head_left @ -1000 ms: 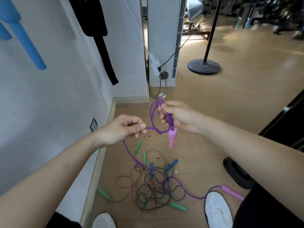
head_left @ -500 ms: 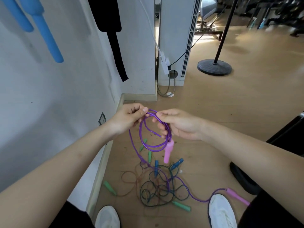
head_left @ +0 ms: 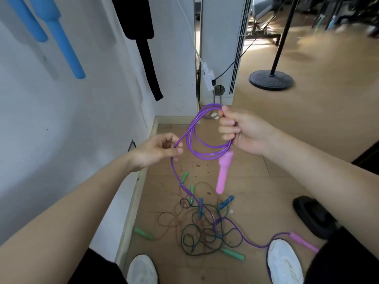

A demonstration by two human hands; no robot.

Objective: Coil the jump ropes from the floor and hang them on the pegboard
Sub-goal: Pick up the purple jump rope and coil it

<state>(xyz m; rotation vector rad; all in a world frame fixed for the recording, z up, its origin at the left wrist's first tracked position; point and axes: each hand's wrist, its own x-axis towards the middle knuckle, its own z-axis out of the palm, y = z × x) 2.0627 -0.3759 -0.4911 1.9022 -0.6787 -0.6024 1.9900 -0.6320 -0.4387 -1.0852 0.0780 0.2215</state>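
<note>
I am holding the purple plastic jump rope (head_left: 213,155) in front of me, above the tan wooden floor (head_left: 307,130). My right grip (head_left: 244,134) is clutching a bundle of several loops of it, fingers curled tight round the strands, and the coil is hanging out to the left of that fist. One of the rope's pink plastic handles (head_left: 223,173) is dangling straight down just below the right grip. My left grip (head_left: 158,149) is pinching a single strand between thumb and fingertips, a little lower than the right and apart from it. From that pinch the loose part of the rope is dropping to the floor, running across a tangled heap of thin dark cords (head_left: 205,232) with green and blue handles, and ending at the second pink handle (head_left: 303,242), which is lying just beside my right white shoe (head_left: 285,261). My left white shoe (head_left: 141,269) is standing near the skirting of the white wall (head_left: 61,119). On that wall, light-blue foam tubes (head_left: 65,48) and a black strap (head_left: 147,58) are hanging. Further off, a black round-based stand (head_left: 270,79) is standing on the floor.
</note>
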